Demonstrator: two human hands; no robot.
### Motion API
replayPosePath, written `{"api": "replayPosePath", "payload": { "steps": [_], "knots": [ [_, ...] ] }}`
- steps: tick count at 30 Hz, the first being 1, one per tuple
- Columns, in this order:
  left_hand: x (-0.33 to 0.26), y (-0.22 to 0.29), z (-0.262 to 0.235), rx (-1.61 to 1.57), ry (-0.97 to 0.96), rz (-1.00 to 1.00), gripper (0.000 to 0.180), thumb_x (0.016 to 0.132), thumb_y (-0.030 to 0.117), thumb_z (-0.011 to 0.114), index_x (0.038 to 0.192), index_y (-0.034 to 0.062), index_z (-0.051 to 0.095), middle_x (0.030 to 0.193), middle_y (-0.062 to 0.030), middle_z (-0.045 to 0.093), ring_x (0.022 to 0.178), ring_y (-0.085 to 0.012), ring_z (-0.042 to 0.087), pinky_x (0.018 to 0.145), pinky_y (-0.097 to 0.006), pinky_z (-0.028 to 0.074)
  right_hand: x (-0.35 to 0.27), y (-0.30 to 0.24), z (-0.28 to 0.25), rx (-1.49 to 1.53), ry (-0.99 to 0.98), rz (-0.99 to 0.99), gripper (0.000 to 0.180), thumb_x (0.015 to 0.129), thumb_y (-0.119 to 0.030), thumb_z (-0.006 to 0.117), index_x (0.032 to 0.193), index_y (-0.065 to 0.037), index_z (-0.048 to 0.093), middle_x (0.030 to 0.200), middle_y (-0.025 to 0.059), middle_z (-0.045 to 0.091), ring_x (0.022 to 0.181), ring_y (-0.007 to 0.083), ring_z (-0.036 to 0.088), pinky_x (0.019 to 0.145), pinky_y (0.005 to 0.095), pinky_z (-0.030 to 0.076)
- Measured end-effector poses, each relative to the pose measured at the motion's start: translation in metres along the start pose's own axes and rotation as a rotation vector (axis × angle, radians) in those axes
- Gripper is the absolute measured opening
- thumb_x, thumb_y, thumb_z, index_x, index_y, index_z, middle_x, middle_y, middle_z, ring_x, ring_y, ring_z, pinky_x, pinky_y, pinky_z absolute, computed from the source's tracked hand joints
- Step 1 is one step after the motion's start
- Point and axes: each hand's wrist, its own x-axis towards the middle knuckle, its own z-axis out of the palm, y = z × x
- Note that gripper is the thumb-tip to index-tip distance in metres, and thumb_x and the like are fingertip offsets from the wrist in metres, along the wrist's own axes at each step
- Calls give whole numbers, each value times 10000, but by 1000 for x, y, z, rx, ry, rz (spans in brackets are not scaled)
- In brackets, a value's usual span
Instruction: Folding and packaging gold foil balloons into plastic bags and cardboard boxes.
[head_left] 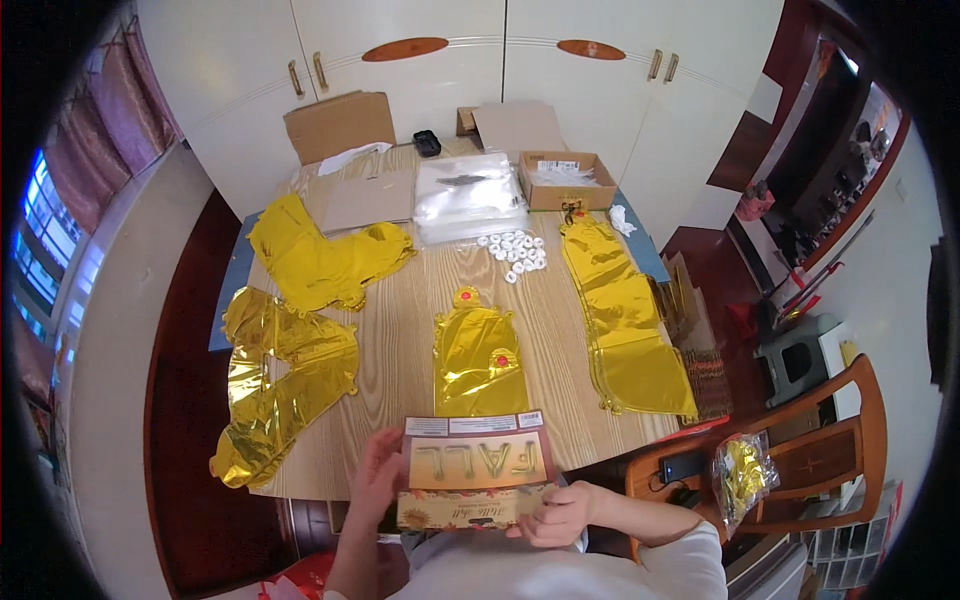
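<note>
At the table's front edge I hold a printed cardboard package (pixel 475 465) in autumn colours, with letter balloons pictured on it and a fold across its lower part. My left hand (pixel 378 470) grips its left edge, fingers partly behind it. Fingers of my right hand (pixel 560 515) are closed on the lower right corner. Just beyond the package lies a flat gold foil balloon (pixel 478 350) with red spots. Two more gold foil balloons, a bent one (pixel 320 255) and a crumpled one (pixel 290 375), lie at the left. A long gold foil balloon (pixel 625 320) stretches along the right side.
White rings (pixel 515 252) are scattered mid-table, in front of stacked clear plastic bags (pixel 470 195). Behind stand an open cardboard box (pixel 565 185), a black tray (pixel 427 143) and cardboard sheets (pixel 340 125). A wooden chair (pixel 800 470) at the right carries a bagged gold foil bundle (pixel 745 470).
</note>
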Motion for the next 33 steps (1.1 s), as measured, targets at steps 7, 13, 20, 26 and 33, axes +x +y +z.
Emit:
{"api": "replayPosePath", "payload": {
  "steps": [7,13,20,26,33],
  "knots": [
    [1,22,31,1082,-352,547,624,849,410,642,1371,118,462,1448,-224,355,1341,-480,300,1084,-586,255,-40,-20,-1,97,-353,90,251,788,-283,741,711,-154,539,744,-48,512,660,70,476,561,224,359],
    [2,21,58,1300,-499,560,663,841,582,580,1408,265,446,1468,-174,351,1365,-469,268,1072,-679,183,-31,-17,-1,207,-398,346,132,741,-252,656,751,-158,564,736,-26,504,672,134,480,606,274,390],
    [4,18,55,1311,-478,585,644,845,605,559,1391,274,474,1478,-142,354,1379,-439,265,1069,-701,152,-26,92,18,629,-483,995,282,883,-230,624,1063,-14,642,1094,141,647,1042,344,587,894,432,468],
    [12,24,55,1320,-536,636,616,856,597,548,1369,259,495,1484,-127,357,1394,-412,252,1054,-733,130,-54,138,58,152,-570,932,443,871,-265,643,1232,-17,571,1267,152,579,1246,314,497,1020,420,394],
    [35,23,60,1409,-622,658,632,859,593,543,1342,186,509,1481,-110,368,1414,-387,221,1056,-739,100,-60,146,64,217,-589,982,468,865,-290,652,1235,-13,576,1271,155,574,1235,316,497,1036,428,369]
  ]
}}
